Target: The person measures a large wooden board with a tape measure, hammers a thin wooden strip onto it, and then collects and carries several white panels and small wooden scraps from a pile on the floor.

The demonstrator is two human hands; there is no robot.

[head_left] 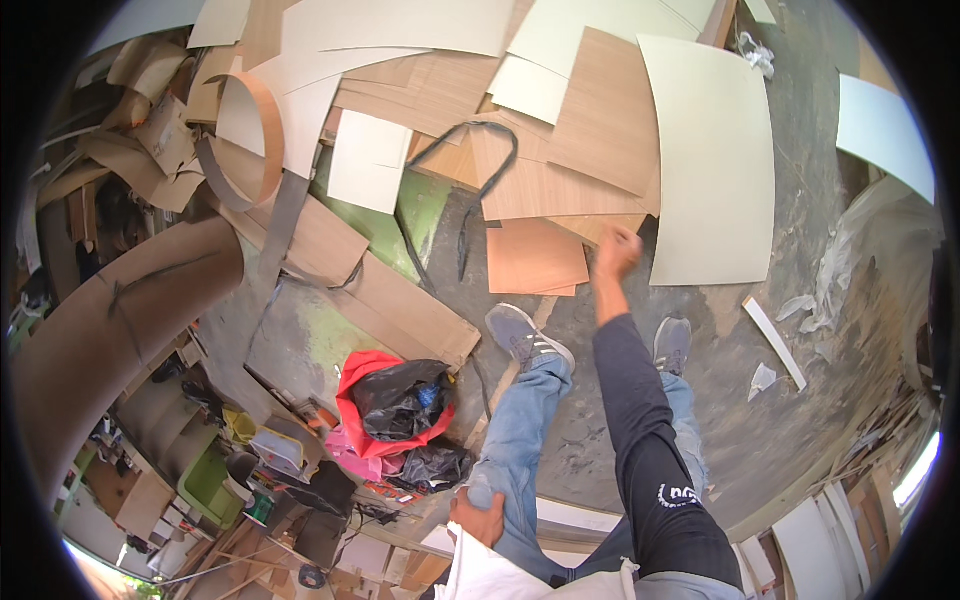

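Observation:
My right hand [618,254] reaches forward over the near edge of some wood-grain sheets [605,110], its fingers curled in. Whether anything thin is pinched in them is too blurred to tell. Beside it, to the left, lies a small orange-brown sheet [537,258], apart from the hand. A long cream sheet [712,160] lies to its right. My left hand [480,516] rests on my left leg near the knee, its fingers spread on the jeans and no object in it.
Pale and wood-grain offcuts [370,160] cover the far floor, with a dark strip [508,150] looped over them. Left stand a large brown roll [140,320] and a red bag [355,385] lined with black plastic. A white strip [776,345] and clear plastic sheeting [850,250] lie right.

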